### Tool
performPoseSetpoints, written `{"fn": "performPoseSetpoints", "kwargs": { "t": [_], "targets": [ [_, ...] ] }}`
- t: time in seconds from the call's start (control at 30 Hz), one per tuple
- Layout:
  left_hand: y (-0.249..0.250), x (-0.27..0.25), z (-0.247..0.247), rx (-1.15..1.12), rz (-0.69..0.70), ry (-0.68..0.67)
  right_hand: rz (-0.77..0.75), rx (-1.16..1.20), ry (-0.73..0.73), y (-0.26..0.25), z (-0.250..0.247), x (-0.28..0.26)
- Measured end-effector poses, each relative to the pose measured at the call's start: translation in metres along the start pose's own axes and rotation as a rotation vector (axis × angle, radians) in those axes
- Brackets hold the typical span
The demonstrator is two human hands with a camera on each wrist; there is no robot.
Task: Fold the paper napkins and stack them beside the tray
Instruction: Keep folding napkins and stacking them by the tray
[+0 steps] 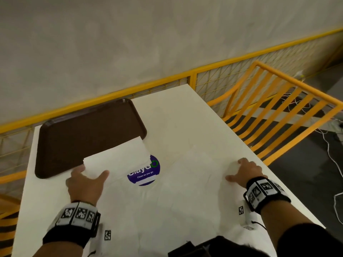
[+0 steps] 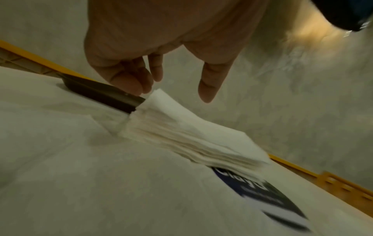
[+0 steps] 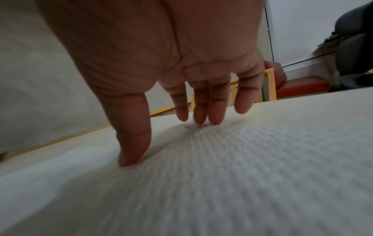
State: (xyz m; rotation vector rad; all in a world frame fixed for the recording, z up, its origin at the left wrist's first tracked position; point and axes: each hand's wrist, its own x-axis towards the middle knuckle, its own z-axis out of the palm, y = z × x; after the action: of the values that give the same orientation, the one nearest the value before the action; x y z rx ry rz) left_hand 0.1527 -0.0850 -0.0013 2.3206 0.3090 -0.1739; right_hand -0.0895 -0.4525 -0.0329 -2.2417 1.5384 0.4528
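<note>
Pale and smooth, the tabletop (image 1: 185, 127) fills the lower half of the head view, fenced by a yellow railing (image 1: 111, 98) on its far side, with a yellow slatted chair (image 1: 278, 112) off to the right.

Nearest lies an unfolded paper napkin (image 3: 242, 167), white and embossed, spread flat under the right hand (image 1: 246, 172). That grip is released: the fingers (image 3: 216, 111) are straight, and their tips and the thumb press down on the sheet, nothing curled round it.

A little farther, to the left, the left hand (image 1: 86, 184) hovers at the near edge of the napkin stack (image 1: 118, 160). The left wrist view shows the fingers loosely bent and the thumb apart, closing on nothing, so this grip is released as well. The stack of folded napkins sits just beside the brown tray (image 1: 89, 134), its far edge overlapping the tray's rim and its right end covering part of a round blue sticker (image 1: 146, 173).

Judging by the look, the napkins are very light, limp and easily torn, and the smooth tabletop would let a sheet slide. The loose one is best pinned with flat fingers and lifted by a corner or edge pinch. The stack's layers fan at the corner, so it would need squaring from the sides.
</note>
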Motion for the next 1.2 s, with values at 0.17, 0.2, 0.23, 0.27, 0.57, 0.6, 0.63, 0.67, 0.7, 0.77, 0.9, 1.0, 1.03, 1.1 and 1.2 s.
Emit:
{"fn": "performPoseSetpoints", "kwargs": {
  "t": [0.17,0.2,0.23,0.27,0.57,0.6,0.63,0.67,0.7,0.77,0.9,1.0,1.03,1.1,1.2],
  "targets": [
    [-0.030,-0.057,0.003,0.011,0.111,-0.157,-0.122,-0.043,-0.094,-0.003,-0.002,0.002],
    [-0.035,-0.065,0.002,0.005,0.117,-0.179,-0.141,-0.040,-0.085,-0.004,-0.003,-0.001],
    [-0.040,-0.073,0.001,0.000,0.124,-0.200,-0.159,-0.020,-0.068,-0.005,-0.004,-0.004],
    [-0.043,-0.079,-0.002,0.000,0.129,-0.226,-0.181,0.004,-0.047,-0.004,-0.005,-0.008],
    [-0.040,-0.114,-0.026,0.008,0.203,-0.381,-0.602,0.147,0.152,-0.008,-0.043,-0.056],
    [-0.039,-0.116,-0.027,0.005,0.211,-0.392,-0.639,0.127,0.178,-0.011,-0.046,-0.059],
    [-0.037,-0.119,-0.028,0.006,0.222,-0.403,-0.673,0.108,0.203,-0.014,-0.049,-0.061],
    [-0.035,-0.121,-0.029,0.006,0.238,-0.413,-0.706,0.098,0.224,-0.016,-0.051,-0.063],
    [-0.034,-0.123,-0.030,0.008,0.253,-0.419,-0.737,0.094,0.245,-0.018,-0.052,-0.065],
    [-0.031,-0.127,-0.033,0.014,0.284,-0.426,-0.802,0.093,0.304,-0.022,-0.056,-0.071],
    [-0.025,-0.132,-0.042,0.033,0.332,-0.444,-1.003,0.180,0.464,-0.031,-0.071,-0.085],
    [-0.014,-0.136,-0.048,0.023,0.406,-0.461,-1.148,0.234,0.491,-0.042,-0.087,-0.103],
    [-0.009,-0.138,-0.050,0.004,0.444,-0.471,-1.188,0.247,0.482,-0.047,-0.092,-0.110],
    [0.003,-0.140,-0.053,-0.057,0.526,-0.527,-1.275,0.254,0.461,-0.059,-0.102,-0.128],
    [0.026,-0.146,-0.057,-0.087,0.698,-0.640,-1.427,0.230,0.417,-0.080,-0.114,-0.158]
  ]
}}
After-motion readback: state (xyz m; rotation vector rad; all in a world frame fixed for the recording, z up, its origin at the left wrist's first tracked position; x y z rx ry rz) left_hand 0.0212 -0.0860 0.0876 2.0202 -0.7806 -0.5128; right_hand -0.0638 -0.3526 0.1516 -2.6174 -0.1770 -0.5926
